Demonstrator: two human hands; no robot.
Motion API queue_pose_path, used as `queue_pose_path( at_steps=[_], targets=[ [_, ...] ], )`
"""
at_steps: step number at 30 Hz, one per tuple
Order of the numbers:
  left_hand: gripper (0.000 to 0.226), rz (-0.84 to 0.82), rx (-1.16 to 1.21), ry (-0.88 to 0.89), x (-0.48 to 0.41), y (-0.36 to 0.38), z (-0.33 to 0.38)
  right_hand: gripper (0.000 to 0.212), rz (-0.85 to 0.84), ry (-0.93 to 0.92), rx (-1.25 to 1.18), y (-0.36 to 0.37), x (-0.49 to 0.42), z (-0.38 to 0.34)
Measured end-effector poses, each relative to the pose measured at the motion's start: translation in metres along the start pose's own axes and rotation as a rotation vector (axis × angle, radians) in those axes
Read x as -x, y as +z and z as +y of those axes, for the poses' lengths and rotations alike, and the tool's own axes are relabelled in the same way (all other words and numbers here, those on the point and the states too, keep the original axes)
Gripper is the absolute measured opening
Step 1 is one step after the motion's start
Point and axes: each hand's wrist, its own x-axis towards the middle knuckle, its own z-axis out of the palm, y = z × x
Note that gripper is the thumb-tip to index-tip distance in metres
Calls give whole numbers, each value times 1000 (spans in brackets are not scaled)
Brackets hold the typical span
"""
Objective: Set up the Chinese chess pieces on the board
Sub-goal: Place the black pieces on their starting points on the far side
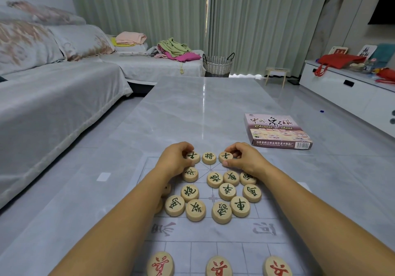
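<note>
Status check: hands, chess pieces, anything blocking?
Left hand and right hand each pinching a green advisor piece beside the general. Loose green pieces cluttering mid-board. Nothing blocking.

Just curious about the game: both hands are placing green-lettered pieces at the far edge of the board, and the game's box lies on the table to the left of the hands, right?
Not quite. The head view shows the box to the right of the hands, not the left. The rest holds: the left hand and right hand each hold a green-lettered piece at the board's far edge.

A grey sofa [53, 87] with patterned cushions [27, 42] runs along the left, folded clothes [174, 50] piled at its far end. A woven basket [218, 65] stands before pale green curtains [149, 8]. A red bag [335, 61] lies on the white cabinet [342, 91] at right.
</note>
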Motion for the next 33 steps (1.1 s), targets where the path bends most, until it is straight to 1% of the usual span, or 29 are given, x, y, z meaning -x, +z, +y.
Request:
queue_pose_path(
  at_steps=[2, 4, 7, 11, 14, 15, 19, 21, 23, 25, 28, 33],
  targets=[
    [46, -22, 86, -3, 1, -4, -1, 35, -3, -1, 10, 0, 0, 1],
    [42, -14, 139, 1, 6, -11, -5, 34, -14, 3, 3, -1, 0, 0],
    [33, 16, 117, 38, 20, -26, -14, 36, -29, 23, -74, -2, 0, 0],
    [30, -103, -37, 171, 43, -31, -17, 34, 26, 74, -201, -3, 1, 0],
    [35, -177, -255, 221, 49, -22, -11, 29, 48, 100, -193, -3, 0, 0],
    [35, -188, -283, 231, 49, -20, -9, 28, 49, 104, -179, -3, 0, 0],
    [28, -209, -172, 239, 56, -29, -11, 26, 43, 94, -135, -2, 1, 1],
    [25, -125, -120, 207, 60, -42, -22, 25, 45, 91, -131, -2, 1, 1],
    [25, -42, -88, 136, 65, -55, -38, 24, 49, 91, -139, -2, 2, 1],
    [23, -16, 2, 62, 71, -62, -55, 21, 54, 94, -174, -3, 4, 0],
    [20, 17, 198, 8, 75, -63, -66, 19, 78, 88, -270, -4, 10, -2],
    [25, 58, 235, 5, 73, -58, -66, 20, 76, 8, -173, -3, 22, -12]
  ],
)
